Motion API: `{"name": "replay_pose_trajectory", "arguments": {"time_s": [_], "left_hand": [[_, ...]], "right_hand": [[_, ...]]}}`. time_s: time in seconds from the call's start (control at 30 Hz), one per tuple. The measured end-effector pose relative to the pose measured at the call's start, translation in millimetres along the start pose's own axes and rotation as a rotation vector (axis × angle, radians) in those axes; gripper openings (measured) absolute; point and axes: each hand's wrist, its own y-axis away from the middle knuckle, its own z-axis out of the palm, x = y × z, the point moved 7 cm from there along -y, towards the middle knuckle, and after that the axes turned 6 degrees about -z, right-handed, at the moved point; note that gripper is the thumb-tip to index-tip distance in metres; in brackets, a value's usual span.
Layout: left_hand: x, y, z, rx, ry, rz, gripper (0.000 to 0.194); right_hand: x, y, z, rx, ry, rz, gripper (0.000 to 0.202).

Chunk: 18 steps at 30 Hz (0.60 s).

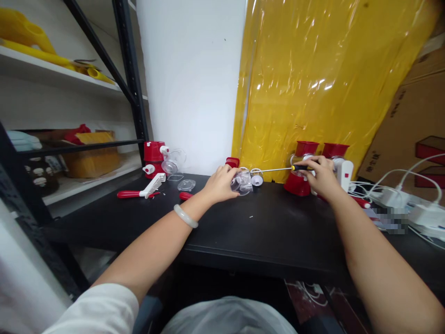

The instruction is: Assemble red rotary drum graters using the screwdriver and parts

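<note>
My left hand (222, 184) is closed around a clear plastic part (244, 182), holding it above the black table. In my right hand (318, 174) is a screwdriver (278, 170) with a yellow and black handle, gripped between thumb and fingers. Its long metal shaft lies level and points left, the tip at the clear part; whether it touches a screw is too small to tell. Just behind the clear part stands a small white and clear round piece (256, 179). A red-handled item (185, 196) lies partly hidden behind my left forearm.
Red and white plastic assemblies (154, 157) stand at the table's left back; red-topped ones (335, 150) stand behind my right hand. A white crank with red handle (142, 192) and a clear lid (187, 185) lie left. White chargers and cables (392, 197) crowd the right. Black shelving (127, 60) rises left.
</note>
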Motion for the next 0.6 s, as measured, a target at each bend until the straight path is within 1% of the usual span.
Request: {"name": "replay_pose_trajectory", "arguments": {"time_s": [0.13, 0.23, 0.33, 0.47, 0.53, 0.6], "left_hand": [[-0.6, 0.1, 1.5, -0.010, -0.002, 0.002, 0.071], [-1.9, 0.1, 3.0, -0.021, -0.004, -0.003, 0.072], [-3.3, 0.0, 4.9, -0.033, -0.006, -0.007, 0.072], [-3.9, -0.2, 6.3, -0.038, -0.009, 0.000, 0.073], [-3.7, -0.2, 6.3, -0.035, -0.009, 0.003, 0.073], [-3.4, -0.2, 6.3, -0.032, -0.010, 0.003, 0.073]], "right_hand": [[1.9, -0.8, -2.4, 0.004, -0.046, 0.018, 0.019], [8.3, -0.3, -3.5, 0.016, -0.180, 0.059, 0.020], [20.6, 2.8, -1.8, 0.049, -0.386, 0.166, 0.026], [34.9, 8.9, 7.1, 0.137, -0.732, 0.330, 0.039], [37.8, 10.2, 11.2, 0.171, -0.819, 0.378, 0.042], [41.1, 11.7, 11.1, 0.220, -0.808, 0.430, 0.040]]}}
